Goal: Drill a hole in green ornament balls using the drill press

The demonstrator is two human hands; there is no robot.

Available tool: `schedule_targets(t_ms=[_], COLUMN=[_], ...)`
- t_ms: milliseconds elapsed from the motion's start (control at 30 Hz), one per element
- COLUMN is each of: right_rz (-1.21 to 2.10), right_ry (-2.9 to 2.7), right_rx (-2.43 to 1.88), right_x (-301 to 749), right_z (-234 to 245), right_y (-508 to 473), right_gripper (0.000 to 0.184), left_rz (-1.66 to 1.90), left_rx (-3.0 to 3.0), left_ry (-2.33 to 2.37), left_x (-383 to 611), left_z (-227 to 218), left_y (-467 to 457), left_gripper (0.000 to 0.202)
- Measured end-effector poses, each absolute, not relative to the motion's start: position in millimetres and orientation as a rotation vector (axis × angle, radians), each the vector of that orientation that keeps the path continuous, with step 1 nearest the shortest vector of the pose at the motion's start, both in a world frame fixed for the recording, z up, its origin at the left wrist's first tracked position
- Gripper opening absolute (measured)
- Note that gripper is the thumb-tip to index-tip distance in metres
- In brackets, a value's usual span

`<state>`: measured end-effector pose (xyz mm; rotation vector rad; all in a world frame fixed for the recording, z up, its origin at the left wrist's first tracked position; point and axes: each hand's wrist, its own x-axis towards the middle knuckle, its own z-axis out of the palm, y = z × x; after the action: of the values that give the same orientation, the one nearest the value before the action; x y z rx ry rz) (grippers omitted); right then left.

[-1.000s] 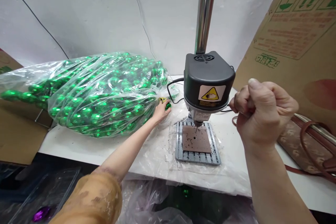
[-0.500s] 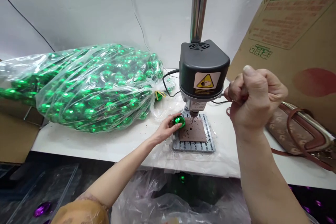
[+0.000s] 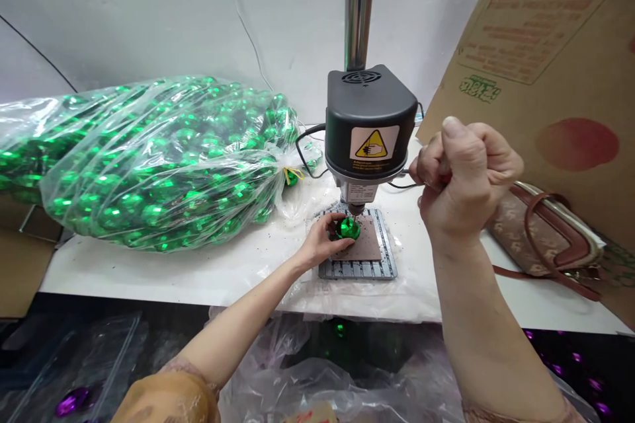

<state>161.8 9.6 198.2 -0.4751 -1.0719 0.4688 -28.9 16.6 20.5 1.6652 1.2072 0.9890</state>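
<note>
My left hand (image 3: 325,238) grips a shiny green faceted ball (image 3: 348,229) between thumb and fingers. The ball is over a brown board (image 3: 368,246) on the slotted metal base (image 3: 357,270) of a small bench drill press (image 3: 371,122). Just above the ball is the drill chuck (image 3: 356,209); whether the bit touches the ball I cannot tell. Raised at the right of the black motor housing, my right hand (image 3: 466,168) is closed around the drill's feed lever (image 3: 407,172), most of which the fingers hide. Dark chips lie scattered on the base.
A clear plastic bag (image 3: 173,165) full of green balls lies on the white table (image 3: 163,272) at the left. A large cardboard box (image 3: 550,46) and a brown handbag (image 3: 540,231) stand at the right. Crumpled plastic (image 3: 278,370) hangs below the front edge.
My left hand has brought the green ball rightward over the board, under the chuck. My right hand stays on the lever. The whole view has shifted slightly.
</note>
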Motion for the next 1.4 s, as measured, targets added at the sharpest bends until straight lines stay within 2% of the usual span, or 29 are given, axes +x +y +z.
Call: schedule_targets(t_ms=[233,633,1400], right_rz=[0.488,0.419,0.219], right_ry=[-1.047,-1.078,-1.175], right_rx=[-0.485,-0.479,-0.233], right_x=[161,161,160], right_z=[198,192,149], right_y=[8,4,0], right_gripper=[0.047,0.046,0.046], left_rz=[1.050,1.130,1.121], left_rx=[1.771,1.581,1.633], left_ry=[1.275,1.079,1.095], left_x=[-18,-4,-6], left_z=[26,5,6], left_y=[14,5,3], left_gripper=[0.051,0.057,0.058])
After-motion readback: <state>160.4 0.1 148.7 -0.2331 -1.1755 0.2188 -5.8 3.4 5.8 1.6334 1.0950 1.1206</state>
